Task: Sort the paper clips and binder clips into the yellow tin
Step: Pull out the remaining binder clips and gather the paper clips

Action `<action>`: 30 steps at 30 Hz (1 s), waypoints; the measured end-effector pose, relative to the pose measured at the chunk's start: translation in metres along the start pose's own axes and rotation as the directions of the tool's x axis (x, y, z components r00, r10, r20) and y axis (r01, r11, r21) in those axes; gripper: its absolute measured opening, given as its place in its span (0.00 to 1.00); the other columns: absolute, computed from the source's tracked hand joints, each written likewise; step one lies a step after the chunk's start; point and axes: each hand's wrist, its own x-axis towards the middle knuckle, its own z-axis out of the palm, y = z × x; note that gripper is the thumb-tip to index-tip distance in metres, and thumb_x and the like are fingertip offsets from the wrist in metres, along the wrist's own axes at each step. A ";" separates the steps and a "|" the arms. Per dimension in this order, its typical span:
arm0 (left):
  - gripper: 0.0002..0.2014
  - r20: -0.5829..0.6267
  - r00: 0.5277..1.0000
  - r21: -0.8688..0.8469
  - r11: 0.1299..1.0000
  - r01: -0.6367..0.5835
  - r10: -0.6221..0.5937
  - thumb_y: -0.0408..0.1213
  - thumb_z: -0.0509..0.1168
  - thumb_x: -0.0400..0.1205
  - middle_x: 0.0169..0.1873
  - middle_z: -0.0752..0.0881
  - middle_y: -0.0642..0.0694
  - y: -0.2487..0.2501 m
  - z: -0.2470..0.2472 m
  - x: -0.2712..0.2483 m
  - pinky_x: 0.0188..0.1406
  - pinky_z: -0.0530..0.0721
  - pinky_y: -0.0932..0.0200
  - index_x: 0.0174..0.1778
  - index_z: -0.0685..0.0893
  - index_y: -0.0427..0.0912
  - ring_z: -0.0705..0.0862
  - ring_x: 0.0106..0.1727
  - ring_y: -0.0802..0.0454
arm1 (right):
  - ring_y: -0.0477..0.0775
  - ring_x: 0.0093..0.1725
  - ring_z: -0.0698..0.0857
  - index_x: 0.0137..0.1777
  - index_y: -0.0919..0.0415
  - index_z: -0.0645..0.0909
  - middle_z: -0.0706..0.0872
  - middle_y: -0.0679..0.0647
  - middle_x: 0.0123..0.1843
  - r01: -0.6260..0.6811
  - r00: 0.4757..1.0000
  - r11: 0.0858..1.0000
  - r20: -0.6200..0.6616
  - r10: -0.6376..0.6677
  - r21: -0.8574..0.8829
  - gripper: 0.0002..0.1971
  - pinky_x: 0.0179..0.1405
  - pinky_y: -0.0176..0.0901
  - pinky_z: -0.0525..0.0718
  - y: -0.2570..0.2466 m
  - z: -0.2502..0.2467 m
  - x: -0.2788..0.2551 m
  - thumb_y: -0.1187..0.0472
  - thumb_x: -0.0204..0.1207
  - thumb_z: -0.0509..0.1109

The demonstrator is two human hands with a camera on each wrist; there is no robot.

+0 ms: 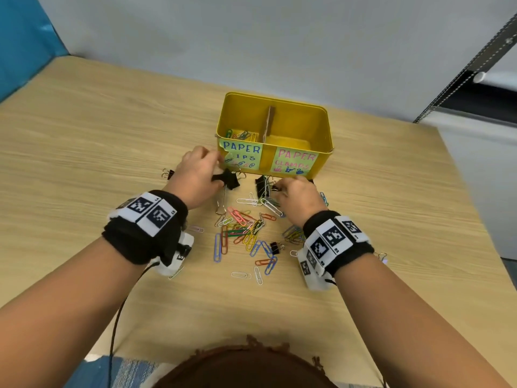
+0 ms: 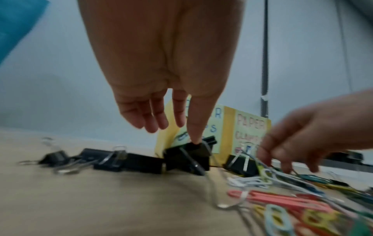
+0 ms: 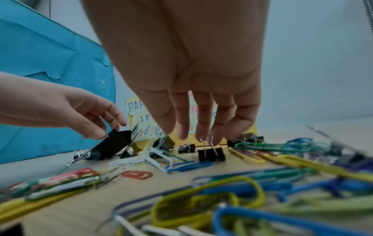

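Nearest, coloured paper clips (image 1: 246, 231) are lying scattered on the counter (image 1: 84, 163) before the yellow tin (image 1: 274, 135). Closer to the tin, the left hand (image 1: 195, 175) is pinching a large black binder clip (image 1: 229, 179), while the right hand (image 1: 296, 196) is reaching with relaxed fingers over a small binder clip (image 3: 210, 154).

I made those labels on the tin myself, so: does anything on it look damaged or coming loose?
Yes. The green paper clips label on the yellow tin is peeling at its lower left, hiding the start of its second word, right by the left hand. The paper clamps label lies flat.
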 end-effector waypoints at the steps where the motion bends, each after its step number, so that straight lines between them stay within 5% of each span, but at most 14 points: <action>1: 0.22 -0.004 0.999 0.015 0.999 -0.037 0.037 0.34 0.69 0.76 0.65 0.75 0.40 0.007 0.002 -0.002 0.74 0.70 0.45 0.67 0.75 0.43 0.71 0.70 0.42 | 0.64 0.66 0.79 0.67 0.59 0.79 0.80 0.62 0.66 -0.018 1.000 1.000 -0.018 0.018 0.014 0.21 0.67 0.57 0.79 -0.005 0.000 0.000 0.49 0.79 0.64; 4: 0.22 0.068 0.988 0.038 0.989 -0.144 0.142 0.36 0.67 0.76 0.65 0.76 0.46 0.028 0.009 -0.004 0.74 0.68 0.48 0.68 0.74 0.47 0.70 0.71 0.47 | 0.63 0.61 0.83 0.63 0.59 0.79 0.86 0.60 0.59 -0.044 0.998 0.999 -0.056 0.042 -0.024 0.24 0.59 0.53 0.84 -0.019 -0.002 0.005 0.42 0.76 0.65; 10: 0.33 0.197 0.963 0.094 0.975 -0.203 0.182 0.49 0.70 0.73 0.68 0.75 0.47 0.042 0.019 0.004 0.72 0.68 0.48 0.74 0.68 0.49 0.70 0.71 0.48 | 0.57 0.43 0.83 0.45 0.62 0.85 0.86 0.59 0.40 -0.081 0.996 0.963 0.044 0.073 0.256 0.09 0.42 0.40 0.78 -0.012 -0.007 0.018 0.58 0.76 0.67; 12: 0.34 0.215 0.957 0.094 0.972 -0.218 0.194 0.51 0.70 0.73 0.68 0.76 0.47 0.042 0.017 0.006 0.72 0.69 0.47 0.74 0.68 0.48 0.70 0.71 0.48 | 0.52 0.33 0.79 0.34 0.58 0.81 0.82 0.54 0.30 -0.098 0.995 0.865 0.081 0.066 0.492 0.10 0.32 0.40 0.73 -0.005 -0.006 0.015 0.60 0.76 0.66; 15: 0.29 0.215 0.955 0.049 0.975 -0.218 0.203 0.50 0.69 0.74 0.66 0.80 0.46 0.040 0.018 0.008 0.69 0.72 0.49 0.71 0.73 0.48 0.74 0.67 0.49 | 0.45 0.26 0.76 0.30 0.56 0.76 0.79 0.51 0.28 -0.157 0.984 0.698 0.171 0.050 0.699 0.14 0.21 0.34 0.69 -0.001 -0.004 0.010 0.64 0.79 0.65; 19: 0.28 0.242 0.947 -0.012 0.977 -0.215 0.211 0.50 0.72 0.72 0.58 0.82 0.47 0.039 0.014 0.007 0.56 0.75 0.58 0.67 0.77 0.45 0.76 0.52 0.55 | 0.45 0.22 0.77 0.33 0.56 0.75 0.77 0.53 0.28 -0.195 0.975 0.636 0.220 0.041 0.747 0.13 0.20 0.36 0.72 -0.002 -0.004 0.004 0.64 0.80 0.61; 24: 0.29 0.256 0.937 -0.002 0.970 -0.245 0.237 0.53 0.73 0.69 0.51 0.82 0.49 0.036 0.002 0.006 0.48 0.75 0.61 0.64 0.79 0.43 0.76 0.47 0.56 | 0.51 0.26 0.75 0.38 0.56 0.74 0.76 0.54 0.31 -0.205 0.975 0.591 0.215 0.055 0.780 0.08 0.23 0.40 0.74 -0.002 -0.002 0.001 0.68 0.75 0.65; 30: 0.29 0.228 0.939 -0.047 0.966 -0.255 0.259 0.50 0.74 0.70 0.50 0.83 0.48 0.036 -0.002 0.000 0.48 0.75 0.62 0.66 0.79 0.44 0.77 0.46 0.57 | 0.48 0.42 0.82 0.70 0.52 0.74 0.82 0.49 0.46 -0.189 0.962 0.611 0.268 -0.040 0.769 0.28 0.36 0.39 0.77 0.000 -0.011 -0.004 0.73 0.72 0.70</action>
